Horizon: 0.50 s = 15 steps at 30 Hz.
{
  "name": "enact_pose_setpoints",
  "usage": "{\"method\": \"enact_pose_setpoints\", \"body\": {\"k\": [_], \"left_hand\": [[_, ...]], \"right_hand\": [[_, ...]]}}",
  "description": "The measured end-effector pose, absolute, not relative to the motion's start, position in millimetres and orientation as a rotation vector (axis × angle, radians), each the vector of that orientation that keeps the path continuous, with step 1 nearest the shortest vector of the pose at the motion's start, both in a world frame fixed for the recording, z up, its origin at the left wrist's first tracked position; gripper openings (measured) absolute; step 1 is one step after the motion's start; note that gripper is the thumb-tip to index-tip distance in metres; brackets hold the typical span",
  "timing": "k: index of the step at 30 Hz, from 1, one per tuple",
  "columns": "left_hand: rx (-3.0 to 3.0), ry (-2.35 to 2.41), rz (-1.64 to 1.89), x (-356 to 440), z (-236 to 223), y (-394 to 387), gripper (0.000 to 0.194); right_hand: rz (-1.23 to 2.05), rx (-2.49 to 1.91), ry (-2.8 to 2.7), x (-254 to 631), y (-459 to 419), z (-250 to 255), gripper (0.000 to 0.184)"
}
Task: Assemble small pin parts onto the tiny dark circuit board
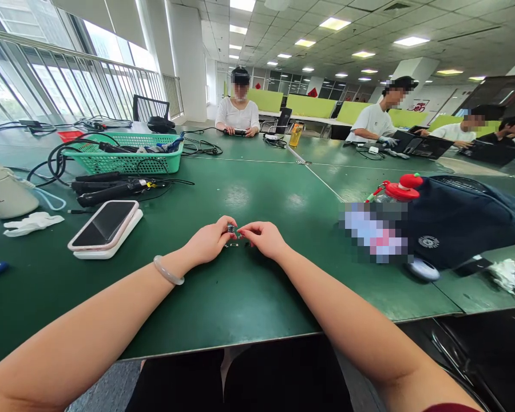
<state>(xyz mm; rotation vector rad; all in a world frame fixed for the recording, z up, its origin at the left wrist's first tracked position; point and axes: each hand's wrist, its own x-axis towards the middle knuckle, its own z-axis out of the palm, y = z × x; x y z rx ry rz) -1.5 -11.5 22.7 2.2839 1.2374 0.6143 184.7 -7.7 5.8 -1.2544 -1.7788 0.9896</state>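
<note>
Both hands meet over the middle of a green table (189, 200). My left hand (211, 241), with a pale bangle (168, 271) on its wrist, pinches a small dark part with metallic bits (230, 228) between thumb and fingers. Close by on the right, the fingertips of my right hand (266, 237) are pressed together near that part; a tiny piece seems to be at their tips, too small to name. On the table just below the fingers lie a few small metallic pieces (234, 245).
Left of my hands are a phone on a white box (105, 229), black cables and handles (107, 189), and a green basket (129, 163). To the right lie a dark blue bag (463, 217), a red-capped bottle (399, 189) and a mouse (423, 270). Several people sit across the table.
</note>
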Motion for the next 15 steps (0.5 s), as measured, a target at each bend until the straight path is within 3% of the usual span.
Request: {"method": "enact_pose_setpoints", "body": {"k": [15], "left_hand": [[2.428, 1.186, 0.526, 0.1, 29.2, -18.5, 0.034]], "right_hand": [[0.596, -1.234, -2.004, 182.4, -16.4, 12.8, 0.024]]}}
